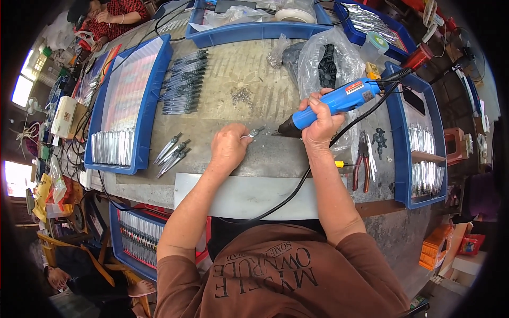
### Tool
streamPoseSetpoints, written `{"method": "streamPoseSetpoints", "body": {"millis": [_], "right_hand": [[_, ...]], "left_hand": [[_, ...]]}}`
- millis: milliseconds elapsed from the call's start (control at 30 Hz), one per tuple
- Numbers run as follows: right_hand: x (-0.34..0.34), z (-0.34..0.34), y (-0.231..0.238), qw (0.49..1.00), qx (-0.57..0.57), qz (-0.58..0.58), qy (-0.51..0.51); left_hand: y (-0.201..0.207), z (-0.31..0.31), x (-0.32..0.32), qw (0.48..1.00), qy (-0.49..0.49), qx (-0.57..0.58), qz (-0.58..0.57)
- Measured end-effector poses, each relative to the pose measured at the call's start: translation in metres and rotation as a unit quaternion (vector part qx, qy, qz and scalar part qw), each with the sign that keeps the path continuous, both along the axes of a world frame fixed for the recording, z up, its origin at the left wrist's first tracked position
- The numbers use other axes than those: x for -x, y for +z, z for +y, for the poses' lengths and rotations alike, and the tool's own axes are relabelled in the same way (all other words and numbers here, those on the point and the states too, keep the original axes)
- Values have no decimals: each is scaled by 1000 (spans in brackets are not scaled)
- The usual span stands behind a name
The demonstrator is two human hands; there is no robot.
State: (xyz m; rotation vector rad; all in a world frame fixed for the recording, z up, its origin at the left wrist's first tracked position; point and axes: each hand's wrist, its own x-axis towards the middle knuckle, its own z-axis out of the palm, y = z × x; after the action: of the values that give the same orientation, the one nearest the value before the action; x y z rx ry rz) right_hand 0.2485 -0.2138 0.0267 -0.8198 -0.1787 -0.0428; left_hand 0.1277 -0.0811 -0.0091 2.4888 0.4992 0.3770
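Observation:
My right hand (319,119) is wrapped round a blue electric screwdriver (334,104), whose black nose points left and down near the bench. My left hand (231,142) pinches a slim silver metal piece with a dark head (255,132), its head toward the screwdriver tip. A small gap lies between tip and piece. Tiny shiny bits (268,131), like small screws, are scattered there. To the left of my left hand lie several similar silver pieces with dark heads (173,153). Farther off, a row of more such pieces (184,82) is lined up.
Blue trays stand left (139,100), right (441,138) and at the back (254,35). A clear bag (313,58) holds dark parts. Red-handled pliers (362,164) lie right. The screwdriver's black cord (307,177) crosses by my right forearm. Another person (114,18) sits far left.

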Motion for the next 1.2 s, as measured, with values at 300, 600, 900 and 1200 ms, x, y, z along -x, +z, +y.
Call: {"method": "streamPoseSetpoints", "body": {"millis": [300, 600, 900, 1200], "right_hand": [[6, 4, 0, 1000, 11, -21, 18], [21, 30, 7, 991, 73, -85, 70], [21, 41, 6, 984, 99, -117, 92], [23, 40, 6, 981, 114, -125, 98]], "left_hand": [[1, -2, -2, 999, 30, 13, 32], [6, -7, -2, 997, 42, 9, 68], [3, -6, -1, 999, 25, -3, 42], [-2, -6, -1, 999, 16, -16, 30]]}}
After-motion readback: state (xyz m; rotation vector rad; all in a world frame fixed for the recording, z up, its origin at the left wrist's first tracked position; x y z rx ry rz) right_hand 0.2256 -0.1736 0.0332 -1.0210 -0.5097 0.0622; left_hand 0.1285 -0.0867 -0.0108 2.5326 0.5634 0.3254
